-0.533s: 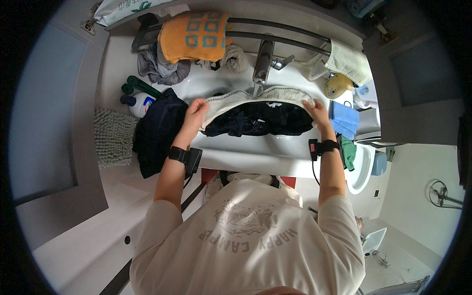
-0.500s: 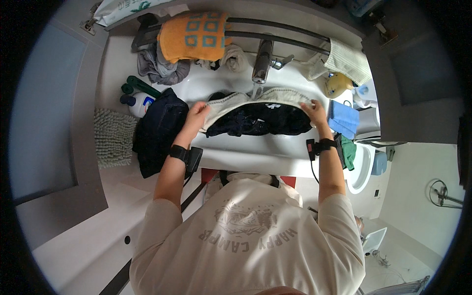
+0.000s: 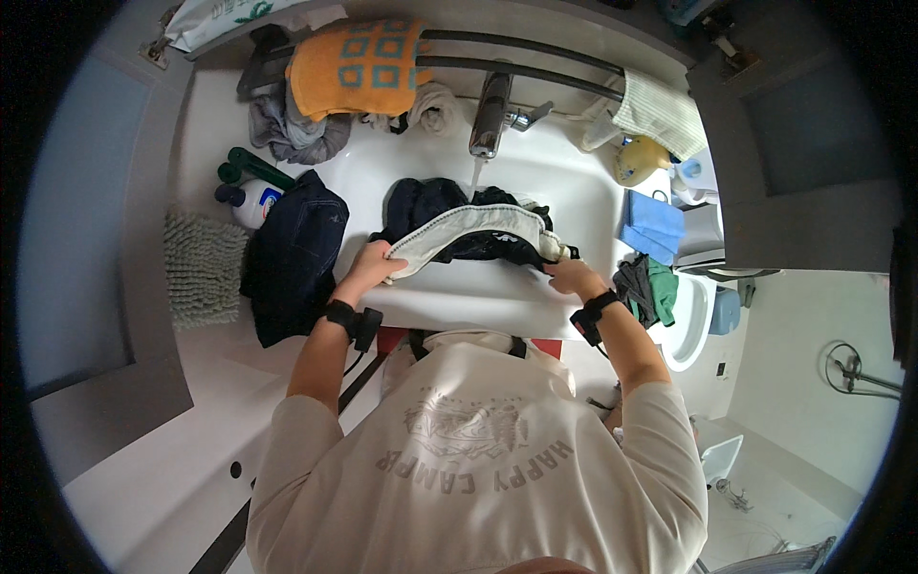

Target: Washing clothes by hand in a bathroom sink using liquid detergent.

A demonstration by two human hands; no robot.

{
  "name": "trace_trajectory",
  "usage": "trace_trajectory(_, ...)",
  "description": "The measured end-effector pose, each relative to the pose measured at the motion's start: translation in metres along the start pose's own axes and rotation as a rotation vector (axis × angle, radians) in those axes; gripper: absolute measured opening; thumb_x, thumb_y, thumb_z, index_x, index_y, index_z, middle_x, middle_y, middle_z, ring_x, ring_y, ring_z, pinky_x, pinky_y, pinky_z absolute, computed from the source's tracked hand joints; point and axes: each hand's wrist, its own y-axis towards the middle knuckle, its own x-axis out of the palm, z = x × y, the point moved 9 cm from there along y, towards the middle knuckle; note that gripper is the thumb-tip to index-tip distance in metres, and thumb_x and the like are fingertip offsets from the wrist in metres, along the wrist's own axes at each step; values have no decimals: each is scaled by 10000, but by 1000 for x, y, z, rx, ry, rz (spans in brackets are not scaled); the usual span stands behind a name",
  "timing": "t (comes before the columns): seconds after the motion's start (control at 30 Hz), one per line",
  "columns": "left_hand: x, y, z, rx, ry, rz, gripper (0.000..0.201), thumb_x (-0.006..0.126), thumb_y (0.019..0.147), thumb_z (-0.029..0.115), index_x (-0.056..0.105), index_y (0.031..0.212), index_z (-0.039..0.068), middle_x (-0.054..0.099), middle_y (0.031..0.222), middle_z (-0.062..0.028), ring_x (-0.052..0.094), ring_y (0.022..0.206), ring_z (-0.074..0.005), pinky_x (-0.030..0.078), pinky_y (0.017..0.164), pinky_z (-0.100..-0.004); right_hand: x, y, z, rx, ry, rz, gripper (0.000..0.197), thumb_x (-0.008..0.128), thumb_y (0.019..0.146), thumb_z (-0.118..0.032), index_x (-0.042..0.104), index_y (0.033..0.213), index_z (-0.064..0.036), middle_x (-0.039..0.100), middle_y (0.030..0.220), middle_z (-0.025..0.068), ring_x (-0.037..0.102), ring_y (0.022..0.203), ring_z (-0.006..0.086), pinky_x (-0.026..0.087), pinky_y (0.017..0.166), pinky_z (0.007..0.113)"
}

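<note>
A dark garment with a light grey waistband (image 3: 469, 228) hangs over the white sink (image 3: 564, 191), under the running tap (image 3: 490, 113). My left hand (image 3: 368, 268) grips the left end of the waistband. My right hand (image 3: 572, 275) holds its right end at the sink's near rim. The band is stretched in an arch between both hands, and the dark cloth bunches in the basin behind it. Each wrist wears a black band.
A dark blue garment (image 3: 292, 256) lies left of the sink beside a white bottle (image 3: 251, 201) and green bottle (image 3: 253, 170). An orange patterned towel (image 3: 359, 65) and grey cloth (image 3: 287, 134) hang at the back. Blue cloth (image 3: 652, 225) and a yellow object (image 3: 639, 158) sit right.
Both hands have drawn closer together and nearer to me, pulling the waistband toward the sink's near rim; the right hand moved left the most.
</note>
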Motion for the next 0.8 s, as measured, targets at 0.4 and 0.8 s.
trace_trajectory(0.4,8,-27,-36,-156,-570,93,279,566,798,157,500,1046,45,568,908,-35,561,763,-116,463,611,-253,-128,5,141,-202,3228,403,682,337,830,-551,346,1150,52,539,1029,229,571,904,319,505,757,384)
trace_trajectory(0.8,12,-30,-48,-240,-565,-8,362,592,724,69,471,1061,16,536,995,-87,531,917,-175,430,794,-285,-126,49,217,-115,3229,669,191,608,739,-167,584,842,-7,585,835,129,587,733,235,554,567,275)
